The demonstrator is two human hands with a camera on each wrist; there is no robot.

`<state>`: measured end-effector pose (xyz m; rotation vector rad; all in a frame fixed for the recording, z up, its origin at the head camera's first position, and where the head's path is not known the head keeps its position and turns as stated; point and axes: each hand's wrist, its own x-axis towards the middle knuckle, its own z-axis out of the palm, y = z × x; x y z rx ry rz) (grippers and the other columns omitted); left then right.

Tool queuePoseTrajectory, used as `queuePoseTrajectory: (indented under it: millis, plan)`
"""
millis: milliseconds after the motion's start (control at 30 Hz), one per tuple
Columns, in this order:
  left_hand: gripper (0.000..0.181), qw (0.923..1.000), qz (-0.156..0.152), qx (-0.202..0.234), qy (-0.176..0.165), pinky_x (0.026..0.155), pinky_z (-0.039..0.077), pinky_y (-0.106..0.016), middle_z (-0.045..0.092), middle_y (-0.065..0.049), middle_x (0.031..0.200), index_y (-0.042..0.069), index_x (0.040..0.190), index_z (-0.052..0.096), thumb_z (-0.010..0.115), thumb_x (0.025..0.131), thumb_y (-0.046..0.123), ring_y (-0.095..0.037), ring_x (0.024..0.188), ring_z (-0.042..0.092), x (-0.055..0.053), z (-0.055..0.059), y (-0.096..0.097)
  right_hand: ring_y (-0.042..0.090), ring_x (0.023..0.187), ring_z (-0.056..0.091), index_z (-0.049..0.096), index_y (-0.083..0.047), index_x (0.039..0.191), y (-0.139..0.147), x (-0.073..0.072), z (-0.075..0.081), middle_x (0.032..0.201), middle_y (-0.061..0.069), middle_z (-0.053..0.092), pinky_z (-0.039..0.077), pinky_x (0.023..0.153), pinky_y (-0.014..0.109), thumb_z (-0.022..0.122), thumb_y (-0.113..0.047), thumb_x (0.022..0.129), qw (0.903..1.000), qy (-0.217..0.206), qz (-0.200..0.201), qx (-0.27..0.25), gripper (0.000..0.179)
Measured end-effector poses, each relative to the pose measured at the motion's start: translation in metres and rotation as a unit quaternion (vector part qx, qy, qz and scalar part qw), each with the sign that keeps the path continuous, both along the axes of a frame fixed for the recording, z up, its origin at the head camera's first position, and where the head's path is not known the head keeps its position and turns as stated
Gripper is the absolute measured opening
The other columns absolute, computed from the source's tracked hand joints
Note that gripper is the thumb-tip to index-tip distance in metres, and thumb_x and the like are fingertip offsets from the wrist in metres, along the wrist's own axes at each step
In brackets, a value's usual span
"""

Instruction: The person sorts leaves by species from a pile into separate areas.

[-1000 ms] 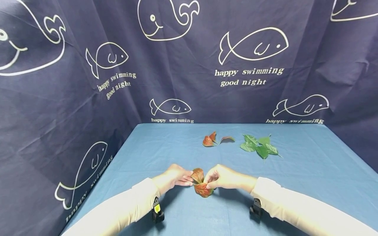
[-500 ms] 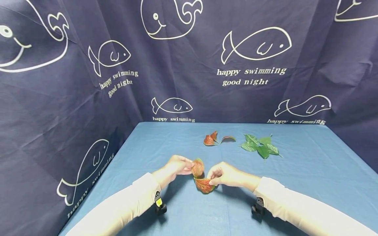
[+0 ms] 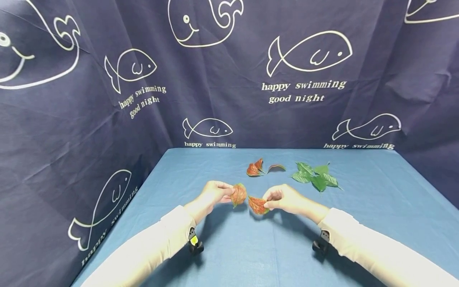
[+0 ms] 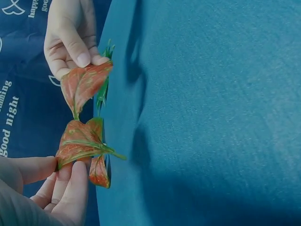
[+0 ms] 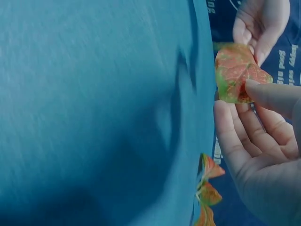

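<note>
Between thumb and fingers, my left hand (image 3: 212, 196) pinches a red leaf (image 3: 238, 195) edged with green; its pale stem points right in the left wrist view. My right hand (image 3: 287, 198) pinches a second red leaf (image 3: 257, 205) by its outer edge, thumb on top. Both leaves are raised over the blue cloth, casting shadows on it. A narrow gap parts them in the head view. In the right wrist view the right thumb presses on the veined face of its leaf (image 5: 235, 77).
Farther back on the blue-covered table (image 3: 201, 167) lie several red leaves (image 3: 254, 170), one of them a curled leaf (image 3: 276, 166) at the right. Beside these is a group of green leaves (image 3: 319, 182). A dark blue curtain (image 3: 229, 91) printed with fish stands behind and at the left.
Both hands have moved away from the body toward the back of the table, carrying their leaves. The two leaves overlapped earlier and now stand apart; the right hand has shifted to the right.
</note>
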<state>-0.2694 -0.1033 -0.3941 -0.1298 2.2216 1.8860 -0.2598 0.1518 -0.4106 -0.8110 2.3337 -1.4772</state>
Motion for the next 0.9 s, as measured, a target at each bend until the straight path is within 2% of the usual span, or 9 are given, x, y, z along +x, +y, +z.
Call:
queuePoseTrajectory:
  millis: [300,533,700,900]
  plan:
    - [0.02,0.9997,0.006,-0.013,0.022,0.084,0.058,-0.043,0.072,-0.024,0.094,-0.012,0.103,0.069,0.066,0.087,-0.001,-0.016,0.067,0.07,-0.014,0.007,0.005,0.007,0.072,0.064,0.066,0.009,0.095,0.017,-0.015,0.003,0.086,0.017,0.071,0.058,0.074,0.035,0.07,-0.003,0.084,0.9991,0.002,-0.043,0.003,0.017]
    - [0.02,0.9988,-0.014,-0.037,0.028,0.083,0.058,-0.044,0.073,-0.018,0.082,-0.01,0.102,0.07,0.069,0.086,0.004,-0.014,0.061,0.067,-0.027,0.01,0.013,0.011,0.071,0.065,0.068,0.006,0.094,0.029,-0.026,0.0,0.084,0.014,0.072,0.057,0.07,0.032,0.071,-0.005,0.084,0.9954,0.028,-0.086,0.03,0.015]
    - [0.019,0.9955,-0.023,-0.082,0.04,0.08,0.06,-0.042,0.074,-0.015,0.081,-0.005,0.098,0.073,0.072,0.085,0.009,-0.012,0.058,0.064,-0.035,0.011,0.022,0.016,0.071,0.067,0.068,0.007,0.094,0.036,-0.034,-0.001,0.086,0.018,0.072,0.058,0.068,0.032,0.07,-0.005,0.085,0.9922,0.047,-0.107,0.044,0.016]
    - [0.018,0.989,-0.024,-0.134,0.058,0.076,0.06,-0.04,0.074,-0.014,0.08,-0.001,0.092,0.076,0.077,0.081,0.014,-0.011,0.055,0.064,-0.045,0.012,0.033,0.014,0.071,0.066,0.068,0.009,0.095,0.042,-0.048,-0.001,0.088,0.019,0.072,0.059,0.07,0.038,0.07,-0.002,0.084,0.989,0.056,-0.126,0.054,0.015]
